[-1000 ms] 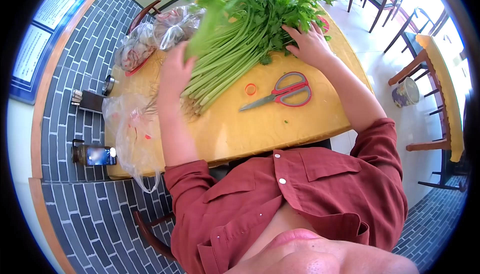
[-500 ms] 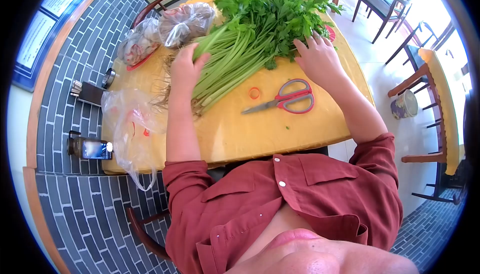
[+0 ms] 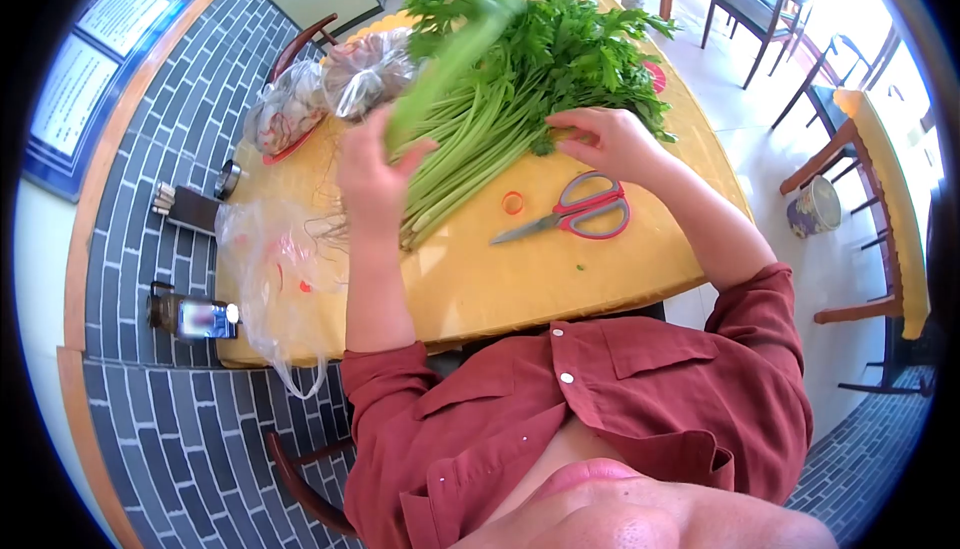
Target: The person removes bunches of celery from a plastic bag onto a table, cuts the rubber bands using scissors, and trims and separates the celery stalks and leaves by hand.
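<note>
A large bunch of celery [image 3: 465, 154] lies across the table, its leaves at the far side and its pale stalk ends toward me. My left hand [image 3: 372, 164] is closed round some celery stalks [image 3: 455, 64], raised above the bunch and smeared by motion. At the lower edge of the leaves is my right hand [image 3: 610, 139], fingers bent and a gap between thumb and fingertips; nothing shows clearly in it. Scissors [image 3: 575, 211] with red and grey handles lie in front of that hand. An orange ring [image 3: 512, 203] is left of the scissors.
Clear plastic bags with contents [image 3: 365, 74] stand at the back left. A thin plastic bag [image 3: 265, 269] hangs over the near left corner of the yellow-covered table [image 3: 480, 289]. A dark holder [image 3: 190, 209] and a device with a lit screen [image 3: 205, 319] are by the brick wall.
My left hand has lifted celery stalks up off the bunch. My right hand has moved left and toward me, from spread on the leaves to bent fingers at their edge.
</note>
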`<state>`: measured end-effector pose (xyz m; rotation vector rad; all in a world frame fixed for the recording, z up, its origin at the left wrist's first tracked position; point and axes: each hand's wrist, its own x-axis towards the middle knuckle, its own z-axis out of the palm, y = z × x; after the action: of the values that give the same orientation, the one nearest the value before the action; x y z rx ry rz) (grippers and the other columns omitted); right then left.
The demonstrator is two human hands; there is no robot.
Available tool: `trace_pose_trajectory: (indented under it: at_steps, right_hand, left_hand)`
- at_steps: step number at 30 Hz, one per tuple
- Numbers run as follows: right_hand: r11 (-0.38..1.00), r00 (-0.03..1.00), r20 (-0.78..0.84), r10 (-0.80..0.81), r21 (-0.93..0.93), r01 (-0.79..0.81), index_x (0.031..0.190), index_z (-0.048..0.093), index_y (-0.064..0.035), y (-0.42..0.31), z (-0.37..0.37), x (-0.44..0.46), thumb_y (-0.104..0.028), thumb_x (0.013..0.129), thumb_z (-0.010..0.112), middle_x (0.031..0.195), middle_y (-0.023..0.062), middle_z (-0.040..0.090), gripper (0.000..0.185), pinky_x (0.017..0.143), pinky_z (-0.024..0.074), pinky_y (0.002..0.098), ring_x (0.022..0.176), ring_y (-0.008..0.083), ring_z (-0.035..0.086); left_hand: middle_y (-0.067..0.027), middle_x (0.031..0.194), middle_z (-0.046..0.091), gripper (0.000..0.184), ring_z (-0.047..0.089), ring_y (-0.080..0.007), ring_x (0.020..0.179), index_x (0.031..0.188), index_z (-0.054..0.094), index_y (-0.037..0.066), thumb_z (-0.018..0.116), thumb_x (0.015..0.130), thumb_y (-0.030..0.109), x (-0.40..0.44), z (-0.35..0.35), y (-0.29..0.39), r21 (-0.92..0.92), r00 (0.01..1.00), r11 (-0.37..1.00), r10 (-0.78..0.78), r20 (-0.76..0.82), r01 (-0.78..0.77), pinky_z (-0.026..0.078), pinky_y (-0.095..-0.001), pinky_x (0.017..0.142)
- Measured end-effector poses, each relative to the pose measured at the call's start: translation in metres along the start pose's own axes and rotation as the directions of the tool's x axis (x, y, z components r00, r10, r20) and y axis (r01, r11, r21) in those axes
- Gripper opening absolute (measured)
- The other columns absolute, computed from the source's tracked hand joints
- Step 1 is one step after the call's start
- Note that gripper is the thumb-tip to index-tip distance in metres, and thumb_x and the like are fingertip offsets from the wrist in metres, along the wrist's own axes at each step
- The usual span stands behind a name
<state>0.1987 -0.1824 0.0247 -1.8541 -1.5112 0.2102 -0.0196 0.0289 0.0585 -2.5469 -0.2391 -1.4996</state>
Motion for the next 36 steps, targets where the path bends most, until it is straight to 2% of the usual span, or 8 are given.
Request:
trace_pose_trajectory:
  at_steps: [3, 5, 8, 21, 25, 31, 34, 36]
  right_hand:
    - [0.430, 0.961, 0.195, 0.196, 0.864, -0.263, 0.109, 0.059, -0.0043, 0.010, 0.009, 0.003, -0.027, 0.093, 0.051, 0.105, 0.0093, 0.064, 0.029, 0.064, 0.0481, 0.0264, 0.085, 0.0166, 0.063]
    - [-0.047, 0.916, 0.351, 0.196, 0.936, -0.349, 0.114, 0.054, -0.0018, 0.018, 0.013, 0.009, -0.028, 0.095, 0.050, 0.104, 0.0086, 0.063, 0.032, 0.062, 0.0446, 0.0220, 0.081, 0.0135, 0.060]
    - [-0.074, 0.879, 0.385, 0.280, 0.922, -0.380, 0.113, 0.054, -0.0018, 0.033, 0.023, 0.011, -0.024, 0.095, 0.050, 0.101, 0.0064, 0.062, 0.029, 0.064, 0.0449, 0.0221, 0.077, 0.0110, 0.057]
    - [0.633, 0.912, 0.174, 0.370, 0.671, -0.385, 0.096, 0.059, -0.0006, 0.012, 0.014, 0.007, -0.028, 0.091, 0.058, 0.085, 0.0045, 0.064, 0.027, 0.064, 0.0472, 0.0231, 0.072, 0.0093, 0.056]
    - [0.605, 0.879, 0.140, 0.455, 0.675, -0.421, 0.085, 0.059, -0.0014, 0.016, 0.009, 0.010, -0.028, 0.089, 0.060, 0.077, 0.0043, 0.063, 0.027, 0.058, 0.0466, 0.0229, 0.065, 0.0093, 0.056]
    - [0.685, 0.956, 0.077, 0.285, 0.681, -0.259, 0.082, 0.060, -0.0007, 0.022, 0.013, 0.008, -0.017, 0.088, 0.061, 0.076, 0.0044, 0.063, 0.017, 0.057, 0.0474, 0.0239, 0.064, 0.0096, 0.058]
    - [0.648, 0.947, 0.114, 0.301, 0.704, -0.291, 0.083, 0.060, 0.0003, 0.021, 0.013, 0.007, -0.014, 0.086, 0.061, 0.076, 0.0043, 0.063, 0.014, 0.059, 0.0486, 0.0244, 0.065, 0.0100, 0.058]
    - [0.654, 0.945, 0.093, 0.313, 0.700, -0.286, 0.083, 0.060, 0.0004, 0.021, 0.012, 0.008, -0.012, 0.086, 0.061, 0.075, 0.0046, 0.063, 0.013, 0.060, 0.0492, 0.0247, 0.066, 0.0107, 0.059]
  left_hand:
    - [-0.0091, 0.083, 0.057, 0.039, 0.058, -0.0272, 0.073, 0.107, 0.053, 0.006, 0.071, 0.075, 0.019, -0.016, 0.021, 0.024, -0.170, 0.904, 0.980, 0.160, 0.397, -0.099, 0.048, -0.0367, 0.061]
    - [-0.0099, 0.085, 0.057, 0.042, 0.059, -0.0285, 0.074, 0.108, 0.051, 0.007, 0.072, 0.073, 0.017, -0.027, 0.031, 0.029, -0.255, 0.802, 0.964, 0.215, 0.558, -0.082, 0.048, -0.0376, 0.061]
    - [-0.0113, 0.086, 0.058, 0.044, 0.060, -0.0300, 0.075, 0.109, 0.050, 0.008, 0.071, 0.072, 0.018, -0.033, 0.035, 0.031, -0.272, 0.729, 0.961, 0.218, 0.648, -0.046, 0.049, -0.0387, 0.061]
    - [-0.0178, 0.077, 0.060, 0.039, 0.059, -0.0371, 0.071, 0.103, 0.053, 0.005, 0.064, 0.081, 0.035, -0.028, 0.030, 0.046, -0.226, 0.647, 0.947, 0.026, 0.762, 0.229, 0.046, -0.0444, 0.062]
    - [-0.0165, 0.079, 0.062, 0.033, 0.060, -0.0324, 0.068, 0.101, 0.054, 0.003, 0.063, 0.084, 0.030, -0.035, 0.034, 0.032, -0.308, 0.682, 0.929, 0.091, 0.726, 0.205, 0.047, -0.0387, 0.059]
    - [-0.0091, 0.071, 0.059, 0.027, 0.055, -0.0133, 0.053, 0.103, 0.056, 0.001, 0.061, 0.085, 0.021, -0.027, 0.031, 0.034, -0.319, 0.473, 0.685, -0.041, 0.880, 0.654, 0.045, -0.0288, 0.052]
    - [-0.0163, 0.071, 0.056, 0.028, 0.058, -0.0260, 0.065, 0.097, 0.055, 0.001, 0.062, 0.084, 0.025, -0.017, 0.022, 0.035, -0.244, 0.354, 0.594, -0.072, 0.933, 0.766, 0.045, -0.0348, 0.059]
    - [-0.0169, 0.072, 0.057, 0.028, 0.057, -0.0278, 0.064, 0.095, 0.056, 0.001, 0.062, 0.084, 0.025, -0.022, 0.026, 0.031, -0.297, 0.479, 0.664, -0.105, 0.871, 0.686, 0.045, -0.0351, 0.058]
